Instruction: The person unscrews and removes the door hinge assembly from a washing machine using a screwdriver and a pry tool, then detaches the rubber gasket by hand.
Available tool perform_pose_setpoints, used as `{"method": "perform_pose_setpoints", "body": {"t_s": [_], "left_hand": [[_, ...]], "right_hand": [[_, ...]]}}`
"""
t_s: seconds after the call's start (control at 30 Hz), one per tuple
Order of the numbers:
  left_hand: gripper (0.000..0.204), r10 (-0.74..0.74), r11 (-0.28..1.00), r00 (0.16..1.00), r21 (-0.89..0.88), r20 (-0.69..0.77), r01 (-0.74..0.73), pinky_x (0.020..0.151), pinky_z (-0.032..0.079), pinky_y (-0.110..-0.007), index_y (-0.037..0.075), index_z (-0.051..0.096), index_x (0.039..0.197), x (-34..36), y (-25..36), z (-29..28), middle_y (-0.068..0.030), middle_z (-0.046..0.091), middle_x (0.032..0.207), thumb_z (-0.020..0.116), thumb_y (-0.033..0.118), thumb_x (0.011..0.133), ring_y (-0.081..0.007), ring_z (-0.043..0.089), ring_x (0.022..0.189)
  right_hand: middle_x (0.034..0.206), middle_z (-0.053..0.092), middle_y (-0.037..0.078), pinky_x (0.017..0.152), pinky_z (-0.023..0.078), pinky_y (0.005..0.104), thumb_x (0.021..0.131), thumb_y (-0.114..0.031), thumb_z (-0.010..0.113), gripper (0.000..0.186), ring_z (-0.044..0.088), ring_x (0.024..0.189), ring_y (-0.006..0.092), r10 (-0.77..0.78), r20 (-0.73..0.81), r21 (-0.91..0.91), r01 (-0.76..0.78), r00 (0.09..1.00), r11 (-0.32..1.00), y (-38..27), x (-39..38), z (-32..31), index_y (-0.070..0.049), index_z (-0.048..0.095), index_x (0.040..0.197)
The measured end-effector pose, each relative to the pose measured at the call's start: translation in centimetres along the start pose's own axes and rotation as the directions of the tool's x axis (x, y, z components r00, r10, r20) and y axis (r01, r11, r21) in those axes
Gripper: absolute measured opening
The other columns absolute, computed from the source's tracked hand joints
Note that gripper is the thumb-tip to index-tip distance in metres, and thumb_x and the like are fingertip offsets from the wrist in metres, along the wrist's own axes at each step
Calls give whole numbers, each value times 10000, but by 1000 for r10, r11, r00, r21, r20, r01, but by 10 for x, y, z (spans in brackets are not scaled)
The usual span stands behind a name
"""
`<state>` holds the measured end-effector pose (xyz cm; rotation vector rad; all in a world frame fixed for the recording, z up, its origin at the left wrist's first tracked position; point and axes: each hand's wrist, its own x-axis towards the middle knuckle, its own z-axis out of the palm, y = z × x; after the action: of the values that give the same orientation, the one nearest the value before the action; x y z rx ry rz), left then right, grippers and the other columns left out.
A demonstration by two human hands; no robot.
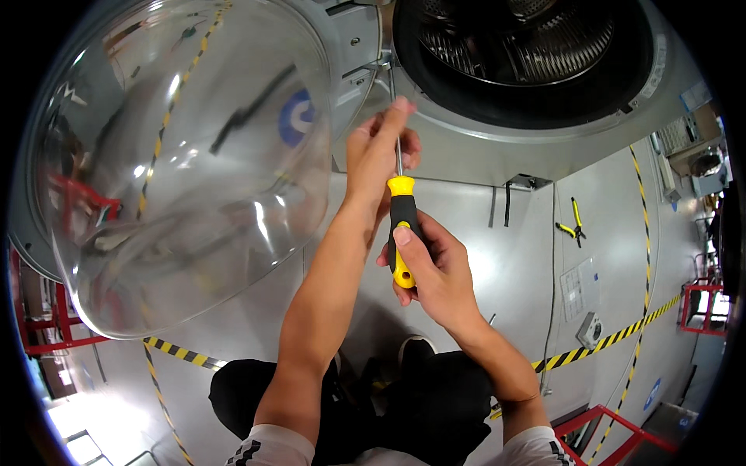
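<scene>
A yellow and black screwdriver (403, 206) points away from me, its long metal shaft reaching up to the door hinge (379, 64) of a front-loading washing machine (482, 151). My right hand (443, 268) is closed around the handle, thumb lying along its top. Farther up, the fingers of my left hand (379, 147) are closed around the shaft, just below the hinge. Whether the tip sits in a screw cannot be made out. The machine's door, with its clear bulging glass (233, 225), hangs open on the left.
Inside the round opening, the metal drum (521, 46) shows behind a black rubber seal. On the floor at right lie yellow-handled pliers (576, 224), a printed sheet (576, 289) and a small grey box (590, 331). Black-and-yellow tape (606, 342) crosses the floor; red frames (622, 427) stand near the edges.
</scene>
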<state>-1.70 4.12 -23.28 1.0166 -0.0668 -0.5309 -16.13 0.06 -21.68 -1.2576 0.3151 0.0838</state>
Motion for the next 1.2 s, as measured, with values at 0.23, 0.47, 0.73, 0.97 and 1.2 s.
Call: {"method": "perform_pose_setpoints", "body": {"t_s": [0.23, 0.47, 0.73, 0.97, 1.2], "left_hand": [[378, 39, 999, 999, -29, -8, -40, 488, 357, -222, -35, 618, 932, -2, 6, 0, -49, 550, 592, 629, 339, 888, -99, 465, 507], [386, 2, 984, 997, -178, 76, 12, 463, 350, -230, -41, 616, 941, 7, 3, -8, -45, 541, 574, 595, 343, 908, -110, 456, 473], [433, 8, 962, 990, -270, 144, 31, 448, 347, -228, -63, 601, 947, 10, -7, -15, -41, 533, 563, 578, 368, 915, -113, 453, 462], [399, 15, 991, 1000, -130, 20, -13, 442, 347, -246, -53, 595, 909, 5, -5, -1, -45, 529, 556, 635, 343, 885, -117, 449, 454], [452, 1, 957, 995, -288, 103, 29, 418, 340, -253, -67, 580, 946, 15, -2, -13, -51, 506, 531, 620, 379, 889, -136, 450, 428]], "right_hand": [[907, 533, 149, 414, 330, 240, 959, -471, 328, 583, 423, 466, 129, 37, 462, 604, -345, 886, 719, 8, 5, -17, -17, 390, 1319], [885, 550, 167, 395, 317, 224, 979, -403, 434, 484, 402, 427, 103, 91, 420, 488, -309, 903, 816, -2, 1, 0, -51, 398, 1308], [616, 564, 32, 408, 332, 212, 842, -283, 708, 342, 438, 446, 53, 19, -163, -384, -81, 986, 920, -7, -1, 18, 4, 536, 908], [728, 564, 81, 545, 415, 260, 923, -419, 545, 444, 532, 622, 129, 73, 59, 69, -77, 996, 995, 0, -1, -1, -21, 498, 1115], [920, 623, 151, 679, 529, 350, 926, -252, 571, 483, 642, 759, 246, 109, 283, 403, -221, 953, 888, -11, -1, 9, -7, 401, 1305]]}}
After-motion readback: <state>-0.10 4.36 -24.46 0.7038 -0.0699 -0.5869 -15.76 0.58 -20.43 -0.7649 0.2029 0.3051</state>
